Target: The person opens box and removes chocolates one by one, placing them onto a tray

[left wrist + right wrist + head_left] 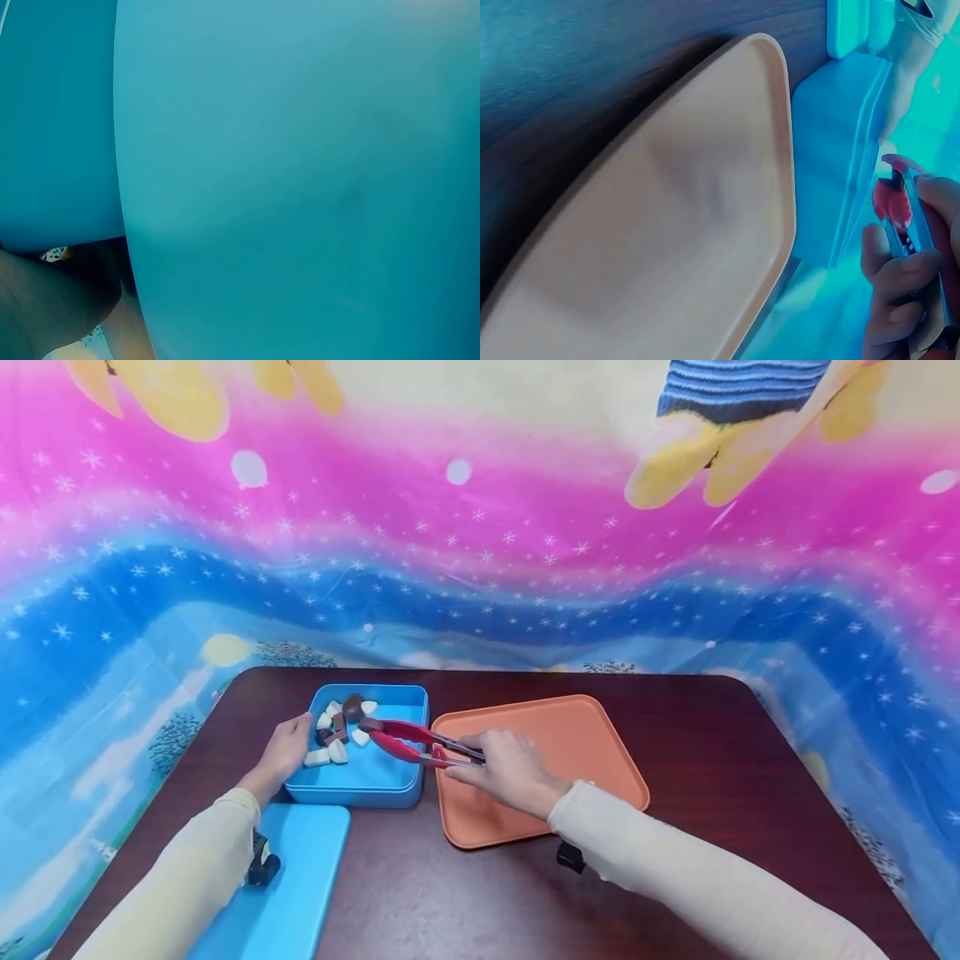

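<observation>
My right hand (517,768) grips a pair of red-tipped tongs (408,732) by the handles. At their tips, over the blue box (352,798), is a small dark brown piece (369,725) that looks like chocolate. Several white pieces (338,752) and brown pieces (352,709) lie inside the box, mostly along its left side. Against the box's left wall rests my left hand (287,747), fingertips right at the rim. In the right wrist view my fingers (907,274) curl round the tongs. The left wrist view is mostly filled by blue surfaces.
An orange tray (585,727) lies right of the box, under my right hand and forearm. A flat blue lid (300,877) lies in front of the box, beneath my left forearm. All stand on a dark brown table (720,777) before a patterned cloth backdrop (480,552).
</observation>
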### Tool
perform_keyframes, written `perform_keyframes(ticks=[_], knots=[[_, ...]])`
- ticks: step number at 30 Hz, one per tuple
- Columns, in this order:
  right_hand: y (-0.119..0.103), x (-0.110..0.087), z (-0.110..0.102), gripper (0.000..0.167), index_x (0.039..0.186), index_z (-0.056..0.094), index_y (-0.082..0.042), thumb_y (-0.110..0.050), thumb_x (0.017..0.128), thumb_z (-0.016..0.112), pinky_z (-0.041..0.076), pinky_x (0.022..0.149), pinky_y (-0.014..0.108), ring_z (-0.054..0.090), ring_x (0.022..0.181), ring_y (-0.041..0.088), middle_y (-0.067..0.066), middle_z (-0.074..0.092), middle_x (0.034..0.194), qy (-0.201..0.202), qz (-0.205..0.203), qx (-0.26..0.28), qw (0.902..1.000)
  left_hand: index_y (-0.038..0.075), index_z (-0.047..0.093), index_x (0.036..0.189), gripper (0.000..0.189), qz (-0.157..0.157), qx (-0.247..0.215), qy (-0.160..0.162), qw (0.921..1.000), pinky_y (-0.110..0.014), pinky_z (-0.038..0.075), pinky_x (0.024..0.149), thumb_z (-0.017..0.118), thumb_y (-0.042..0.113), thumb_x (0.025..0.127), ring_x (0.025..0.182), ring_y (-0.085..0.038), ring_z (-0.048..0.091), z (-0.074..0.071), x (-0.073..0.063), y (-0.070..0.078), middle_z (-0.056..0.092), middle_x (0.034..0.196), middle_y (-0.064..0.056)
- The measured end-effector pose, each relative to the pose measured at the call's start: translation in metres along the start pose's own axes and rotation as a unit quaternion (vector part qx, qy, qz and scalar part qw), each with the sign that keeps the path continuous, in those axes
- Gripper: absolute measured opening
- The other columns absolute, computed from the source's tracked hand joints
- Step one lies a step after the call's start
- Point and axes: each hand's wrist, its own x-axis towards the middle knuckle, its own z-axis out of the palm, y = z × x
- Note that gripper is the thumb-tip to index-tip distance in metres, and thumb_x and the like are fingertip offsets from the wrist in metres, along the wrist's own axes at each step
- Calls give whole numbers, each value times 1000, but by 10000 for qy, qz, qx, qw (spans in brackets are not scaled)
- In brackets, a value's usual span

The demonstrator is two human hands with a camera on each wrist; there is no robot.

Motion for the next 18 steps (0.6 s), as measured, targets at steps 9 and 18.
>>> perform_keyframes(ticks=[9,18], knots=[[22,-15,-12,50,124,74,-23,-52,84,78,41,57,28,54,65,12,-10,68,79,225,452,78,9987,-5,13,159,72,145,-31,51,9999,-67,22,122,10,48,110,152,-50,21,-2,1,-4,36,149,-39],[55,-34,-11,50,127,73,-21,-43,83,82,44,57,26,54,71,12,-5,74,94,366,1018,351,9935,-5,12,159,73,129,15,-17,9999,-67,23,122,9,48,109,150,-53,22,0,1,-2,24,160,-36]])
